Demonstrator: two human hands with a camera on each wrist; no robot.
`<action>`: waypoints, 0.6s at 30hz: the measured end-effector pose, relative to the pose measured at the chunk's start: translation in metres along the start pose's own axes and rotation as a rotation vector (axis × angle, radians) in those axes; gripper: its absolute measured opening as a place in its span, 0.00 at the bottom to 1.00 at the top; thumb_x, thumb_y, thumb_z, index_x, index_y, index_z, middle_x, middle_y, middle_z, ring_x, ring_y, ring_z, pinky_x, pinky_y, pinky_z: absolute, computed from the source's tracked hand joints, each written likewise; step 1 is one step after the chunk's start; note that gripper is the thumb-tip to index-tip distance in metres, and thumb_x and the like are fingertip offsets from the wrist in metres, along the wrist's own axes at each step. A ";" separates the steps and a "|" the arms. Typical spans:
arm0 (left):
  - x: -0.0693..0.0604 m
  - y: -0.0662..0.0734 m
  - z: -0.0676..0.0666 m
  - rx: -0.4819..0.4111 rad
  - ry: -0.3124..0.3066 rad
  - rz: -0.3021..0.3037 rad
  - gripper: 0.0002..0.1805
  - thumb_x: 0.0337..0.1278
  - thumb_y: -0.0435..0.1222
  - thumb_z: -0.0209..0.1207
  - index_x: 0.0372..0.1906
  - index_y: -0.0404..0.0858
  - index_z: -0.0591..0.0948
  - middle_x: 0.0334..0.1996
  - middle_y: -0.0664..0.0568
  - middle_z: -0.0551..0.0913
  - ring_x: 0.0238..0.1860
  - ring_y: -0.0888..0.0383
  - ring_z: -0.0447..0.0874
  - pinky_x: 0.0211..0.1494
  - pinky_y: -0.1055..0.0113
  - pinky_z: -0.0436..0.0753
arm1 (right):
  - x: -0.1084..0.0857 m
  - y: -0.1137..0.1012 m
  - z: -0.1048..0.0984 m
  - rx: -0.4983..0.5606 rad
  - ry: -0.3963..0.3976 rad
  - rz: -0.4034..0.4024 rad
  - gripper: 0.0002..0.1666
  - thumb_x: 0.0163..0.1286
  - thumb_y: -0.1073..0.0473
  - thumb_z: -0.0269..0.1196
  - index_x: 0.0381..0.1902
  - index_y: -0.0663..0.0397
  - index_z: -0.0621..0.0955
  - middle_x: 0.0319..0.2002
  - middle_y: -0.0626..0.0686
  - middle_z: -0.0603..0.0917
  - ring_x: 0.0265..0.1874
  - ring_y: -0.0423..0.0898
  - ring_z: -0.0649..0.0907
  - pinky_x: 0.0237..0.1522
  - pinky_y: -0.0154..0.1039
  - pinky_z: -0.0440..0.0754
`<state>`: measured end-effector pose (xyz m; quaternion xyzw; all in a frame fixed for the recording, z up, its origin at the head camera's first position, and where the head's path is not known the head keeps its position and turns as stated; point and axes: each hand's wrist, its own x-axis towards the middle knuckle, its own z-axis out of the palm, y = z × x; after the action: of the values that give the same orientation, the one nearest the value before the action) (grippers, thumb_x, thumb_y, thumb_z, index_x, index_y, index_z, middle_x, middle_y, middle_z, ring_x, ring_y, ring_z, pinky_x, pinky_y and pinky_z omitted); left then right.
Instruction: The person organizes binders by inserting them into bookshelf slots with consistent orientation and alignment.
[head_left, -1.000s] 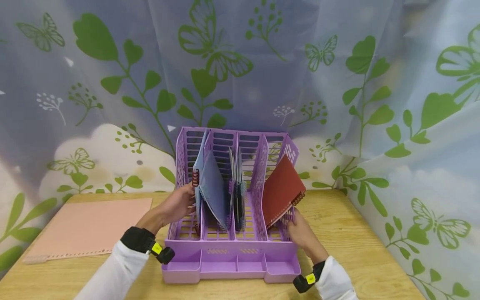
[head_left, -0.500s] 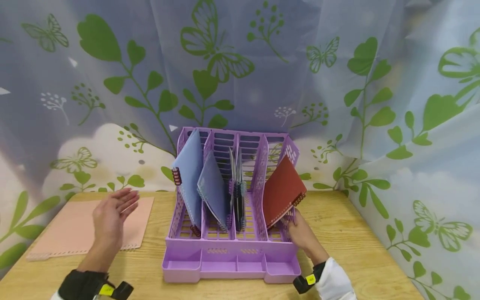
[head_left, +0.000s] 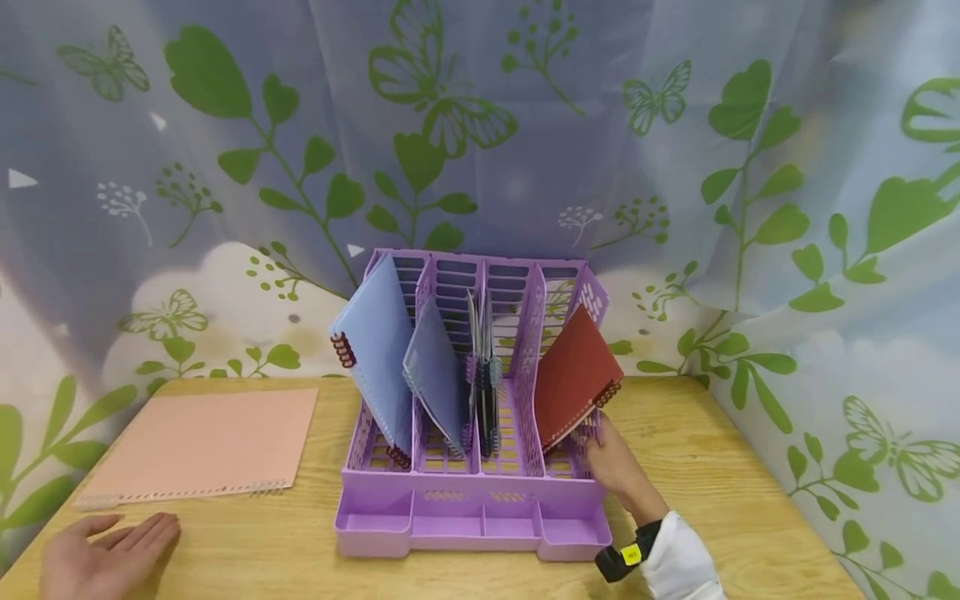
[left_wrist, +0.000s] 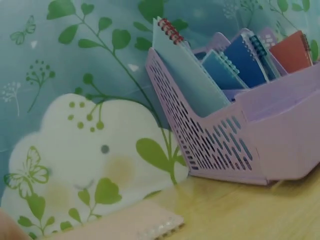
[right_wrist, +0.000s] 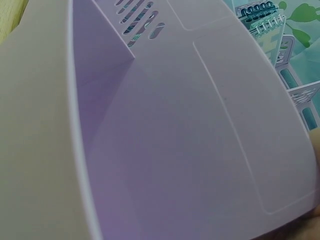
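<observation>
A purple desktop file rack [head_left: 480, 486] stands on the table. In its left compartment a light blue spiral notebook [head_left: 378, 350] leans left, past the side wall. A darker blue notebook [head_left: 437, 375] tilts in the second compartment, with thin upright notebooks [head_left: 483, 375] beside it. The right compartment holds a slanted red spiral notebook [head_left: 577, 379]. My right hand [head_left: 624, 471] grips the rack's right side wall; some fingers are hidden. Low at the left, my left hand [head_left: 108, 557] has its fingers extended and holds nothing, just in front of a flat pink spiral notebook [head_left: 202, 446].
Shallow trays [head_left: 450, 525] run along the rack's front. A printed curtain [head_left: 300, 125] hangs behind the table and along the right side. Bare wooden tabletop [head_left: 720, 467] shows to the right of the rack.
My left hand has let go of the light blue notebook and moved left and down to the pink notebook's front edge. The light blue notebook has tipped left. The right hand stays put.
</observation>
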<state>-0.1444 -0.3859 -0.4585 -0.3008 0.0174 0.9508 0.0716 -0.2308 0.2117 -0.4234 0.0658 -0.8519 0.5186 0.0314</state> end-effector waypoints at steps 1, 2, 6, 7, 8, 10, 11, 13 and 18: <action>0.001 -0.002 0.002 -0.017 -0.008 -0.008 0.35 0.72 0.50 0.34 0.62 0.74 0.20 0.68 0.81 0.31 0.71 0.71 0.29 0.72 0.64 0.49 | 0.000 0.000 0.000 0.000 0.003 0.000 0.28 0.69 0.75 0.39 0.67 0.76 0.55 0.62 0.76 0.64 0.63 0.70 0.63 0.65 0.60 0.57; 0.001 -0.004 0.004 -0.022 -0.012 -0.011 0.35 0.72 0.50 0.34 0.63 0.74 0.22 0.68 0.80 0.32 0.71 0.71 0.30 0.72 0.64 0.49 | 0.000 0.001 -0.001 0.005 0.007 -0.001 0.28 0.68 0.75 0.39 0.66 0.76 0.56 0.62 0.76 0.64 0.63 0.69 0.63 0.65 0.60 0.57; 0.007 -0.008 0.014 0.022 -0.050 0.001 0.34 0.72 0.49 0.32 0.62 0.73 0.20 0.68 0.79 0.32 0.70 0.73 0.31 0.71 0.68 0.47 | 0.000 0.001 0.001 0.001 0.013 0.006 0.28 0.68 0.75 0.40 0.66 0.76 0.57 0.61 0.76 0.66 0.62 0.69 0.65 0.64 0.60 0.58; 0.009 -0.008 0.017 0.041 -0.059 0.007 0.35 0.72 0.50 0.31 0.62 0.72 0.19 0.68 0.79 0.31 0.70 0.73 0.30 0.71 0.68 0.46 | 0.000 0.001 0.002 0.004 0.011 0.008 0.28 0.68 0.75 0.40 0.66 0.76 0.57 0.61 0.76 0.66 0.62 0.69 0.65 0.64 0.60 0.58; 0.012 -0.008 0.019 0.063 -0.067 0.014 0.35 0.72 0.50 0.31 0.62 0.70 0.18 0.68 0.78 0.31 0.70 0.73 0.30 0.71 0.69 0.45 | 0.000 0.001 0.003 0.003 0.010 0.011 0.28 0.68 0.75 0.40 0.66 0.76 0.57 0.60 0.76 0.66 0.62 0.69 0.65 0.64 0.60 0.59; 0.016 -0.008 0.023 0.106 -0.073 0.039 0.35 0.72 0.50 0.30 0.63 0.68 0.17 0.68 0.77 0.31 0.69 0.73 0.30 0.71 0.70 0.44 | 0.000 0.000 0.004 0.006 0.006 0.016 0.28 0.68 0.75 0.40 0.66 0.76 0.56 0.61 0.76 0.66 0.62 0.69 0.65 0.64 0.60 0.58; 0.017 -0.008 0.025 0.110 -0.074 0.046 0.35 0.72 0.49 0.30 0.63 0.67 0.17 0.68 0.77 0.30 0.69 0.73 0.30 0.71 0.71 0.44 | 0.000 0.000 0.004 0.000 0.006 0.017 0.28 0.68 0.75 0.40 0.66 0.76 0.56 0.61 0.76 0.66 0.62 0.69 0.65 0.64 0.60 0.58; 0.020 -0.007 0.029 0.101 -0.070 0.059 0.35 0.72 0.49 0.31 0.64 0.68 0.19 0.68 0.76 0.31 0.69 0.73 0.31 0.71 0.71 0.43 | 0.000 -0.001 0.005 -0.006 0.001 0.020 0.28 0.69 0.74 0.40 0.67 0.75 0.56 0.61 0.76 0.65 0.62 0.69 0.65 0.64 0.60 0.58; 0.023 -0.005 0.035 -0.006 -0.062 0.034 0.35 0.71 0.49 0.35 0.66 0.72 0.26 0.69 0.73 0.35 0.70 0.71 0.37 0.71 0.68 0.47 | 0.001 -0.004 0.002 -0.023 0.007 0.013 0.28 0.69 0.74 0.40 0.67 0.75 0.55 0.61 0.76 0.65 0.62 0.70 0.64 0.64 0.61 0.59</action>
<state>-0.1824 -0.3752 -0.4428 -0.2709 0.0176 0.9609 0.0549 -0.2315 0.2077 -0.4208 0.0582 -0.8580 0.5093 0.0319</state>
